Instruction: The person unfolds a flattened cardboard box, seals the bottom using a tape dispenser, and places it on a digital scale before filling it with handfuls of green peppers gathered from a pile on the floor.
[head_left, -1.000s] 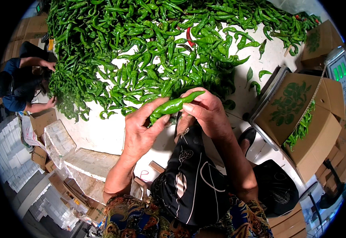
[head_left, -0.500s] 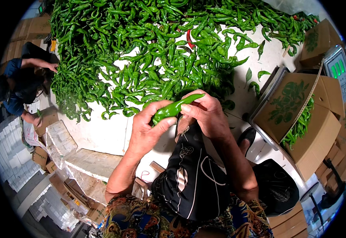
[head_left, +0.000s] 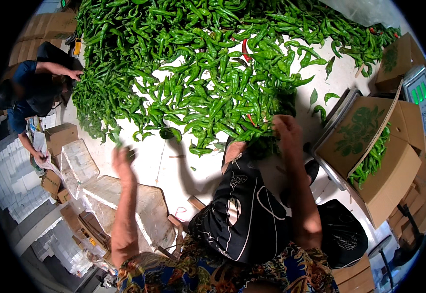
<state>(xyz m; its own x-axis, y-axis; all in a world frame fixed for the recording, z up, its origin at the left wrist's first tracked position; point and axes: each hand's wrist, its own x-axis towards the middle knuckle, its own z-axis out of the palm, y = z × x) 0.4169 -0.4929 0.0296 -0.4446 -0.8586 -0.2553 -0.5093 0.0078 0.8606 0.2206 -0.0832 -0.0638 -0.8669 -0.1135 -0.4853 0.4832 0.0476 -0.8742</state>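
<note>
My left hand (head_left: 123, 161) is out to the left, over the pale floor near the white foam boxes. It is smeared by motion, but its fingers look closed on a green pepper (head_left: 118, 140), which shows as a blurred green streak. Beside the near right edge of the pile of green peppers (head_left: 208, 90), my right hand (head_left: 287, 134) is blurred, its fingers bent downward. Whether it holds anything cannot be made out. A red pepper (head_left: 245, 51) lies among the green ones.
Worn white foam boxes (head_left: 125, 200) stand at the left. At the right a cardboard carton (head_left: 359, 129) with green peppers inside sits on a scale with a lit display (head_left: 419, 93). Another person (head_left: 27, 93) works at the far left edge of the pile. My knee (head_left: 242, 219) is in front.
Both hands held one green pepper in the middle; they have moved apart. My left hand went left with green at its fingers, my right hand slightly right. The view has shifted a little.
</note>
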